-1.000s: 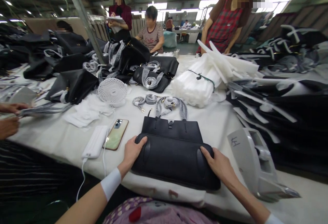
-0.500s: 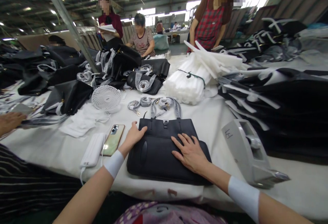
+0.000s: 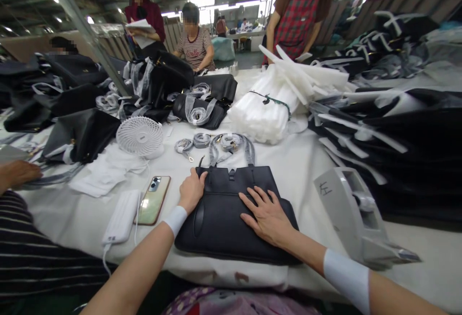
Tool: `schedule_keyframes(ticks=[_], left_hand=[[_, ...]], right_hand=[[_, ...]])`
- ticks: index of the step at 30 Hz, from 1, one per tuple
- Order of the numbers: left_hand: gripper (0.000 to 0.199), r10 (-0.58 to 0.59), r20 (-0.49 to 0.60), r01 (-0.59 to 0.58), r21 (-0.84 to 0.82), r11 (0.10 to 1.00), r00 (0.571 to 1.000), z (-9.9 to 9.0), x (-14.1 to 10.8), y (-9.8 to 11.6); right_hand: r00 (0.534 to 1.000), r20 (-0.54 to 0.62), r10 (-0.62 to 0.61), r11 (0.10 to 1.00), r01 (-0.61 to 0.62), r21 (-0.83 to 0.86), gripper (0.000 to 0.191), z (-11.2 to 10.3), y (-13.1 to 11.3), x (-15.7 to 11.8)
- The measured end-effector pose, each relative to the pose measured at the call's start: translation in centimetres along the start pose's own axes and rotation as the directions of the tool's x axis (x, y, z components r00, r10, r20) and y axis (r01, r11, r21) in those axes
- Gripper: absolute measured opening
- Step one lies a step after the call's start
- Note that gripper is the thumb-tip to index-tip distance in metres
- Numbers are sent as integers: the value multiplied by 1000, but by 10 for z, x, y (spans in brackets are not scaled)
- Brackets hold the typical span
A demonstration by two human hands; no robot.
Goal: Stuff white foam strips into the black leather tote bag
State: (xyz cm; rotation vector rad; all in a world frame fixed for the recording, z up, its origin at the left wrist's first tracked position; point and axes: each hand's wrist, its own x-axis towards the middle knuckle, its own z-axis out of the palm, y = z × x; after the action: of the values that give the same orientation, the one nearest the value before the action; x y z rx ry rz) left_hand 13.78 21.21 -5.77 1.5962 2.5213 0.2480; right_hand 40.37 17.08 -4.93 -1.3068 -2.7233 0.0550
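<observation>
A black handbag [image 3: 224, 228] lies flat in front of me, its plastic-wrapped handles [image 3: 250, 151] pointing away. At the bag's upper left edge is my left hand [image 3: 192, 189], closed on that side, with the thumb on top and the other fingers partly hidden. My right hand [image 3: 265, 216] rests flat on the bag's front, fingers spread, holding nothing. Just beyond the bag are wrapped coiled straps [image 3: 201, 140] with gold-coloured clips.
To the left are a phone [image 3: 153, 200], a white power bank [image 3: 121, 218] and a small white fan [image 3: 140, 136]. A grey tape dispenser [image 3: 344, 209] stands at right. White foam strips [image 3: 262, 113] and stacked black bags [image 3: 426, 151] lie beyond. A neighbour's hand [image 3: 21, 174] shows at far left.
My left hand has drawn its fingers in more closely around the bag's left edge. The right hand stays flat in place. The camera view has shifted slightly.
</observation>
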Motion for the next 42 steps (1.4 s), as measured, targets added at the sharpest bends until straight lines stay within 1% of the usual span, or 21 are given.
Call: schedule_keyframes(ticks=[3,4,5,6,7,8,9,10,11,12,13,14,16,18,22,30,36,39,42], left_hand=[[50,61,-64,-61,15,998,996,-14,-7,7],[49,100,-114,-96,37,995,988,-19,-11,9],[49,157,-177,-147,73,987,972,-23,-17,11],[51,239,-234,-216,120,969,942,-26,-23,13],[53,337,-273,-299,170,939,901,-28,-30,14],[54,440,-281,-392,213,895,853,-29,-39,14],[54,536,-256,-486,235,842,805,-27,-47,13],[52,610,-207,-568,230,790,765,-24,-56,11],[51,661,-154,-629,209,749,735,-20,-64,7],[52,688,-107,-667,180,723,717,-14,-71,4],[53,698,-73,-684,151,714,712,-9,-76,0],[55,696,-51,-687,123,716,716,-3,-80,-4],[56,672,-44,-668,80,740,739,5,-85,-10],[57,654,-59,-652,50,757,755,8,-86,-13],[58,647,-74,-647,29,762,759,5,-86,-12],[58,642,-125,-645,23,764,756,0,-86,-13],[59,645,-154,-648,32,761,749,-3,-87,-12],[59,648,-150,-651,36,758,746,-5,-87,-12],[59,649,-146,-652,32,757,747,-4,-87,-12]], right_hand=[[1000,-21,-1,1000,2,18,54,1,1,-3],[1000,-27,-2,1000,2,28,54,1,1,-4],[1000,-32,-1,999,2,40,54,1,1,-5],[999,-32,2,999,0,53,54,1,2,-6],[1000,-31,6,998,-4,63,55,1,2,-7],[1000,-28,11,997,-9,71,56,1,2,-8],[1000,-24,17,997,-15,76,56,1,2,-9],[1000,-19,23,997,-21,78,57,1,3,-9],[1000,-13,27,997,-26,78,57,1,3,-9],[1000,-8,28,997,-27,76,57,1,3,-9],[1000,-4,28,997,-27,72,57,1,3,-9],[1000,0,24,998,-24,66,58,1,2,-9],[1000,1,12,999,-12,49,58,0,1,-8],[1000,-5,5,1000,-5,27,57,0,-2,-6],[999,-36,-16,1000,16,-18,54,4,-4,-3],[983,-170,-71,995,57,-81,52,15,2,4],[971,-217,-98,992,78,-101,52,22,8,4],[966,-234,-107,991,85,-102,52,26,10,6],[964,-242,-106,991,83,-105,52,25,10,5]])
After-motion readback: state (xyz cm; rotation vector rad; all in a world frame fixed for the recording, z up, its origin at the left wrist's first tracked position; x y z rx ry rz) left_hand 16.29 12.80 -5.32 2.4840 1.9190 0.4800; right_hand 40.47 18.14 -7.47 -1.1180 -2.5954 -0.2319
